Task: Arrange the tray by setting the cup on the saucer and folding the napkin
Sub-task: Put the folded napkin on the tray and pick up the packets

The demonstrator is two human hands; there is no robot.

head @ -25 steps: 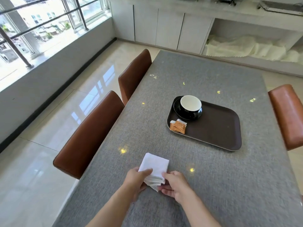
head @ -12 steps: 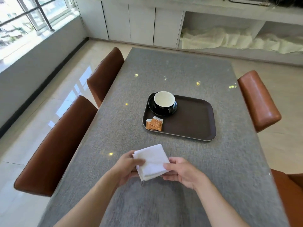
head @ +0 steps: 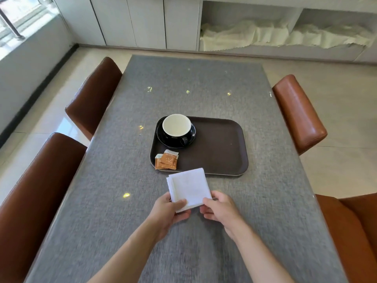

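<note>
Pinched at its near corners by the left hand (head: 170, 209) and right hand (head: 219, 209), the folded napkin (head: 189, 187) is held flat just before the tray (head: 222, 148), apparently for placing; the cup (head: 176, 127) is already seated on its saucer (head: 191, 137) at the tray's far-left corner.

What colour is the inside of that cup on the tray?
Creamy white inside, black outside, matching its black saucer. The cup shows best in the head view.

hands (head: 201, 209) – pinch folded napkin (head: 189, 187) | cup (head: 176, 127) on saucer (head: 188, 137) – tray (head: 220, 152)
</note>
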